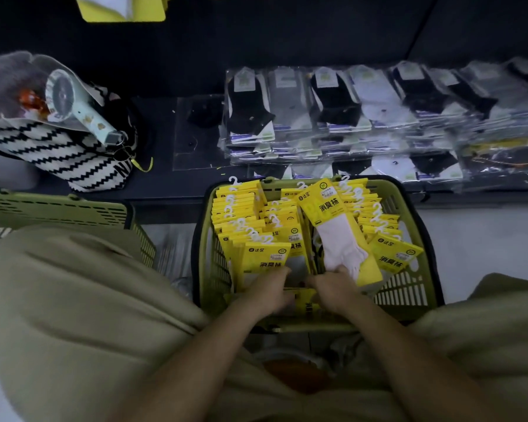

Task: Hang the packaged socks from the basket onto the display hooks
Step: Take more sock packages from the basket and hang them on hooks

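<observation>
Head view: yellow sock packs [269,254] fill basket [406,289]; left hand [269,292], right hand [333,290] grip indiscernible.

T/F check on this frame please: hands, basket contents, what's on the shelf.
1. Both the left hand and the right hand reach into the green basket. True.
2. The basket holds yellow sock packs with white hooks. True.
3. The top pack, lying tilted over the others, shows a black sock. False: it shows a pale pink toe sock.
4. The clear-bagged ankle socks are in the basket. False: they lie on the dark shelf behind it.
5. A zigzag-striped bag sits to the left of the basket. True.
</observation>
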The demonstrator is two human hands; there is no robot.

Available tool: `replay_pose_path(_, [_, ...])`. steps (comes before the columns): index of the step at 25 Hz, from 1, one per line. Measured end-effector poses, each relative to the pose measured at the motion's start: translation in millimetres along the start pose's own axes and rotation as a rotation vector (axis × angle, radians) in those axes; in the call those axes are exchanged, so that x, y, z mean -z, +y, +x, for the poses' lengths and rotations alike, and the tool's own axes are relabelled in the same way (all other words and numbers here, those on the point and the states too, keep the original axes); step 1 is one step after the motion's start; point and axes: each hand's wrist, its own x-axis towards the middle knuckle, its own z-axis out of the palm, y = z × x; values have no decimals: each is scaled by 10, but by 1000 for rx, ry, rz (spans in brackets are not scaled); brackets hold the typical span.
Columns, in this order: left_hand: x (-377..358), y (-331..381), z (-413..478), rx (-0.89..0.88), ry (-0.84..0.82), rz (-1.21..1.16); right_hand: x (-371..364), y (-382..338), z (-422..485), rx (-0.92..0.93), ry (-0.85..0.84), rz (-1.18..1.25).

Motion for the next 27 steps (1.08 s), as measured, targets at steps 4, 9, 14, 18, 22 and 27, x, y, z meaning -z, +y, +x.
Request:
replay_pose_path(4, [-228, -6, 136, -40, -94, 363, 107, -88, -124, 47, 29, -10])
replay_pose_path(9, [-222, -73, 125, -40, -12, 325, 509, 261, -149, -332, 555, 330])
replay_pose_path(14, [-219, -99, 43, -35, -5, 220, 717, 592, 29, -585, 384, 235])
replay_pose_path(18, [-204, -130, 12, -33, 18, 176, 862, 608, 91, -476, 279, 653])
replay_pose_path(22, [-193, -138, 28, -41, 58, 146, 1150, 687, -72, -415, 541, 1185])
replay_pose_path(27, [18, 31, 68, -43, 293, -31, 1434, 778, -453, -308, 775, 1464])
